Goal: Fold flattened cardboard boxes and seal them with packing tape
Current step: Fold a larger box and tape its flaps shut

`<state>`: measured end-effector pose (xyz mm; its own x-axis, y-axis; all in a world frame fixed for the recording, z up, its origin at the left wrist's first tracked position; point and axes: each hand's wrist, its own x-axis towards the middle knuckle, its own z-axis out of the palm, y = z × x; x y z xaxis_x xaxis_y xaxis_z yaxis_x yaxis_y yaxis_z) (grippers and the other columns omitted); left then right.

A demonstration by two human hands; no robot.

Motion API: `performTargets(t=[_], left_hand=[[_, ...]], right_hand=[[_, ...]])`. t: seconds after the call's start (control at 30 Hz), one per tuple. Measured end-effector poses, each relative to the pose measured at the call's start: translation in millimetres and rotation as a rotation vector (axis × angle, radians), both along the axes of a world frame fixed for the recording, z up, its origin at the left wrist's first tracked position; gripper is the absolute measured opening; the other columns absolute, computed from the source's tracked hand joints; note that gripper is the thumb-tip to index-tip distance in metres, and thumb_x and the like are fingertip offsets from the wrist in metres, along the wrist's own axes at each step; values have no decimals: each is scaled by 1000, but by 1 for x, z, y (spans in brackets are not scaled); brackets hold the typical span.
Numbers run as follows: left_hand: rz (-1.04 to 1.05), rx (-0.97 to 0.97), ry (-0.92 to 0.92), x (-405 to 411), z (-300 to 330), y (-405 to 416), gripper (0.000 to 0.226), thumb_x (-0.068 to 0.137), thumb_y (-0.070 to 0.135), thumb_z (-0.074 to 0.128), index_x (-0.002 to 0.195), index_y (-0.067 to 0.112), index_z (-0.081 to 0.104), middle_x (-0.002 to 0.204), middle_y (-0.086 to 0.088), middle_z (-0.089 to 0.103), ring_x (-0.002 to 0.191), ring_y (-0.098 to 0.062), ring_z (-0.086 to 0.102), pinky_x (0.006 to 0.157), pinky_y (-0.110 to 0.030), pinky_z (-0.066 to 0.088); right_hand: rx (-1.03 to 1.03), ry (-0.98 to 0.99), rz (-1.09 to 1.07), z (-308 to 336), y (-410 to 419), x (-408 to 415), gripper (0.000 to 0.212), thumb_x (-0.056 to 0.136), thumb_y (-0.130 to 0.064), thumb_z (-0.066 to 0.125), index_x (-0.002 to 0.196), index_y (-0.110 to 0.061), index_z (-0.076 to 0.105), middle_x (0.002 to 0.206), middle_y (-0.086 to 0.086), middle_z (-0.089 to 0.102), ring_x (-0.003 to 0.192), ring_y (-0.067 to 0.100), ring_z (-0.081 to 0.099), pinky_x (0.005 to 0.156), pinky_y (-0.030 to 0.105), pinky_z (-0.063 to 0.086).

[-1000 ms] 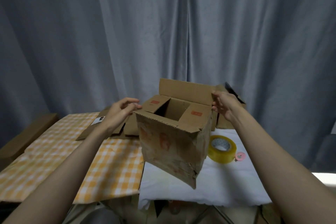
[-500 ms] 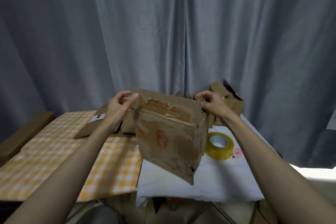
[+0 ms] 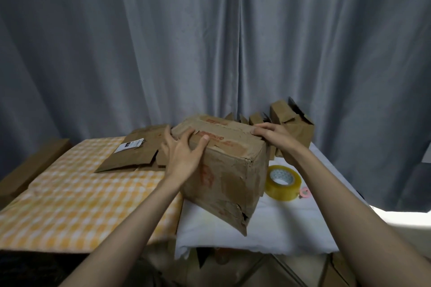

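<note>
Flaps now folded shut, both hands' spread fingers (image 3: 186,137) press the box (image 3: 224,170); red print illegible.

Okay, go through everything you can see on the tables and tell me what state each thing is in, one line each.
cardboard box: top flaps folded shut, no fresh tape across them, tilted.
left hand: fingers spread, pressing the box's top left corner.
right hand: pressing down the top right edge.
tape roll: lying flat on the white cloth, untouched.
flattened cardboard: lying unfolded on the checked cloth.
folded boxes: standing behind, by the curtain.
</note>
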<state>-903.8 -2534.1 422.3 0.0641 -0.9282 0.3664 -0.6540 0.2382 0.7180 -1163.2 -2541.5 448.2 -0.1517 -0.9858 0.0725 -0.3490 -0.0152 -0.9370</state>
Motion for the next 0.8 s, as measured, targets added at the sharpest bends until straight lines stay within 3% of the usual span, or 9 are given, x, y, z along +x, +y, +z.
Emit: performTargets(t=[0.13, 0.27, 0.43, 0.53, 0.63, 0.73, 0.8], left_hand=[[13, 66, 223, -14, 6, 1, 78, 90, 54, 65, 155, 30, 29, 165, -4, 3, 147, -35, 27, 116, -45, 29], [-25, 140, 434, -19, 7, -18, 90, 88, 47, 71, 159, 29, 17, 164, -2, 20, 147, -27, 30, 118, -46, 30], [-32, 249, 766, -11, -4, -27, 117, 64, 47, 77, 157, 41, 7, 157, 2, 36, 135, -25, 47, 111, -49, 41], [-90, 246, 873, -3, -6, -30, 115, 60, 37, 81, 155, 37, 18, 152, 0, 46, 124, -23, 58, 102, -47, 50], [-151, 259, 869, -1, -3, -39, 102, 64, 27, 79, 151, 32, 27, 146, -4, 52, 118, -23, 63, 96, -47, 55], [-189, 279, 803, -3, -1, -51, 101, 55, 36, 82, 145, 36, 35, 146, -5, 52, 122, -25, 61, 97, -50, 54], [-232, 275, 777, -10, 3, -54, 100, 55, 37, 80, 144, 39, 37, 145, -3, 53, 121, -24, 61, 98, -49, 53]], right_hand=[[-5, -75, 22, 0, 3, 3, 18, 86, -33, 73, 103, -29, 77, 116, -7, 69, 110, 11, 61, 94, 29, 50], [44, -227, 75, -4, 8, 9, 31, 87, -25, 73, 118, -21, 74, 115, 2, 74, 106, 15, 69, 92, 29, 55], [133, -468, 167, -8, 19, 25, 32, 92, -16, 68, 124, -20, 65, 118, 5, 70, 108, 20, 69, 84, 32, 58], [140, -503, 190, -10, 23, 33, 31, 93, -18, 70, 123, -20, 62, 119, 6, 69, 106, 19, 70, 77, 28, 58], [132, -549, 160, -17, 23, 39, 35, 91, -19, 72, 124, -18, 63, 121, 8, 70, 107, 20, 70, 82, 31, 58], [114, -628, 125, -23, 23, 37, 38, 91, -17, 71, 128, -15, 63, 118, 11, 72, 105, 22, 71, 89, 36, 59], [104, -667, 104, -25, 26, 32, 38, 92, -16, 71, 128, -15, 62, 118, 11, 72, 101, 22, 72, 86, 36, 59]])
